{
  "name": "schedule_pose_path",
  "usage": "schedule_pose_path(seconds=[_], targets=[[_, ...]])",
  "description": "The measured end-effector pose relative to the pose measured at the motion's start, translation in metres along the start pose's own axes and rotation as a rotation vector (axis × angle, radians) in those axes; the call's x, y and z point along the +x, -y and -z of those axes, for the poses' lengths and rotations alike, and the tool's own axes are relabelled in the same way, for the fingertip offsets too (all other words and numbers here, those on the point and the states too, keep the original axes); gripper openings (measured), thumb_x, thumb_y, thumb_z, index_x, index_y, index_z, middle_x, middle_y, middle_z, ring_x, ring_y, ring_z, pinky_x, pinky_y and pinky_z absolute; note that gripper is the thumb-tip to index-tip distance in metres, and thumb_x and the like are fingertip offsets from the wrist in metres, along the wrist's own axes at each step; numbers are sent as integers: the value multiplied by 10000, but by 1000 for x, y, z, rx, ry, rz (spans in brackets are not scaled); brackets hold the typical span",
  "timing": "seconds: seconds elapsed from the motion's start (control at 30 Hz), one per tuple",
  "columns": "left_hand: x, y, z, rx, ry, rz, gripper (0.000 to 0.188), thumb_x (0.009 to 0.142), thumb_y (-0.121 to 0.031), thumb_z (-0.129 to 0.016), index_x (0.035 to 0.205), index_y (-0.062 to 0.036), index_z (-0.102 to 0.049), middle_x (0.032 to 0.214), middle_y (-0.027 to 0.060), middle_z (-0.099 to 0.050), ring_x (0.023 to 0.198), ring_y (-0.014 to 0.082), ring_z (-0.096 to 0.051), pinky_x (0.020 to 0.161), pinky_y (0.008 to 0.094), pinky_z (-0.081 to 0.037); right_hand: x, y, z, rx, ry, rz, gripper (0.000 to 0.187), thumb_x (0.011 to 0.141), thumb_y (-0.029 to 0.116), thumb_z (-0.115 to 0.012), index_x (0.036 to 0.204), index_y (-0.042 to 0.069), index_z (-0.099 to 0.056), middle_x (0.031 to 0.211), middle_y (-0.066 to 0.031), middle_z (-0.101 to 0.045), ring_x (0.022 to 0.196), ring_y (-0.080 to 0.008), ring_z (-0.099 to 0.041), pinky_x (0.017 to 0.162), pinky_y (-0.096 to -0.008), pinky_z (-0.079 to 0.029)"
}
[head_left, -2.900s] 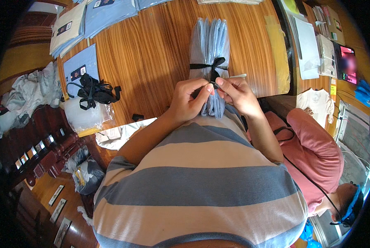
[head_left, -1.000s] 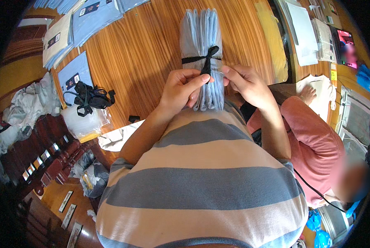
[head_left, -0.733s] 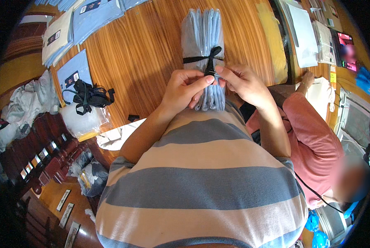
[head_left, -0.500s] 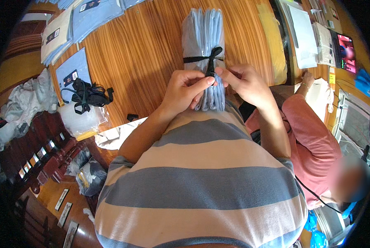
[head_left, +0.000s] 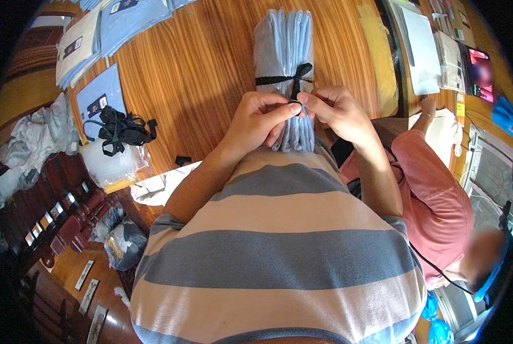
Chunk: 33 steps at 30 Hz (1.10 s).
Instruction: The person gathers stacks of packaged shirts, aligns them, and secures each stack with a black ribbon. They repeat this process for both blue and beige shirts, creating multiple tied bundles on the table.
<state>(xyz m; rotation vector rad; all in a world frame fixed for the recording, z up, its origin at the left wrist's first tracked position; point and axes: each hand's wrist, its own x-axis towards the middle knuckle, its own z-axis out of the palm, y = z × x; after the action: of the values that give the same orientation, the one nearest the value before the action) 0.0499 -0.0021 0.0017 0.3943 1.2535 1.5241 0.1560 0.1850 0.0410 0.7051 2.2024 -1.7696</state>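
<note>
In front of me on the wooden table stands a bundle of light-blue folded garments in clear plastic bags point(head_left: 283, 43), packed edge up side by side. A black ribbon point(head_left: 272, 80) circles the bundle and is knotted toward its right side. At the ribbon's near end, my left hand point(head_left: 260, 117) pinches the black strip between thumb and fingers. Close against it, my right hand point(head_left: 339, 112) pinches the same ribbon, thumb over fingers. The fingertips nearly touch, and they hide part of the strip. The bundle's near end reaches my striped shirt.
A tangle of black ribbons point(head_left: 119, 129) lies at the left on a blue bagged garment point(head_left: 104, 89). More packed blue garments point(head_left: 133, 20) fill the far left. Yellow plastic sheets point(head_left: 376, 63) line the right edge. A co-worker in a pink top point(head_left: 431, 189) is close on my right.
Both hands stay at the ribbon, with only a slight shift of the fingers. The bundle has barely moved. The co-worker's head has tilted a little.
</note>
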Motion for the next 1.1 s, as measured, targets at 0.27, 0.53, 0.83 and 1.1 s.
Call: schedule_pose_path(seconds=[0.27, 0.53, 0.83, 1.1], targets=[[1, -2, -1, 23, -11, -1, 273, 1004, -211, -684, 908, 36, -750, 509, 0, -555, 390, 55, -465, 388, 242, -327, 0, -4, -2, 175, 43, -59, 422, 1004, 388, -686, 830, 11, -764, 683, 3, -616, 631, -59, -503, 559, -255, -364], [2, 0, -3, 54, -8, -27, 268, 1026, -212, -646, 945, 19, -753, 493, -42, -484, 381, 42, -421, 382, 232, -300, 0, -7, 0, 284, 74, -119, 398, 1001, 373, -692, 803, 30, -733, 671, 23, -579, 584, -47, -475, 503, -239, -332], [2, 4, 0, 16, -8, -21, 249, 998, -179, -687, 878, 33, -741, 511, 12, -563, 386, 61, -470, 386, 245, -337, 4, -10, 6, 176, 94, -95, 421, 976, 377, -720, 740, 29, -694, 616, 10, -572, 529, -59, -484, 476, -247, -350], [2, 3, -2, 39, -9, -34, 244, 1019, -181, -660, 924, 26, -748, 502, -30, -511, 387, 46, -446, 388, 233, -325, 1, -6, 2, 178, 42, -61, 438, 976, 383, -722, 717, 31, -701, 571, 19, -554, 497, -63, -477, 454, -254, -339]])
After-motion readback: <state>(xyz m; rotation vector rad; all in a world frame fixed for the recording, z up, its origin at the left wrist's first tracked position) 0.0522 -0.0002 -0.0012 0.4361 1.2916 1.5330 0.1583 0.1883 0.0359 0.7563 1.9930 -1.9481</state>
